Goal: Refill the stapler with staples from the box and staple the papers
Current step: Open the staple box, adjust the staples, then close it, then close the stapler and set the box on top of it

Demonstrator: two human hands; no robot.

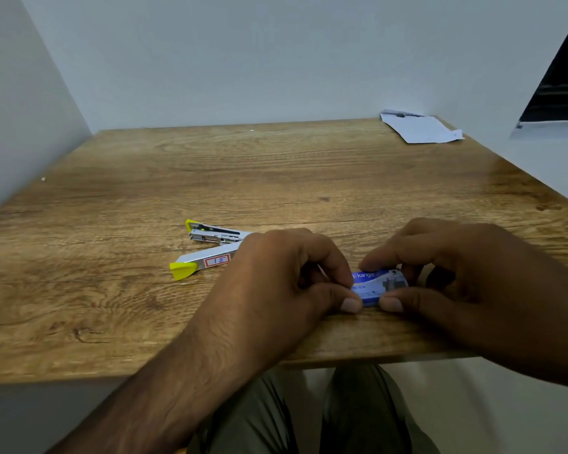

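the main risk here is a spill: the staple box [379, 285] is small and pinched from both ends, so a sharp tug on its flap or tray could send the strips skidding off the near edge of the table [276, 172], which lies just this side of the box, or snap them into short bits that load badly (whether the box is open yet cannot be told, as fingers cover both ends). the left hand [276, 283] pinches the box's left end, thumb on the near side and curled fingers over the far side. the right hand [456, 267] does the same at the right end, knuckles arched above it. the stapler [210, 249] lies swung open just left of the box, partly behind the left hand. the papers [420, 127] lie well beyond the box, off to its far right.
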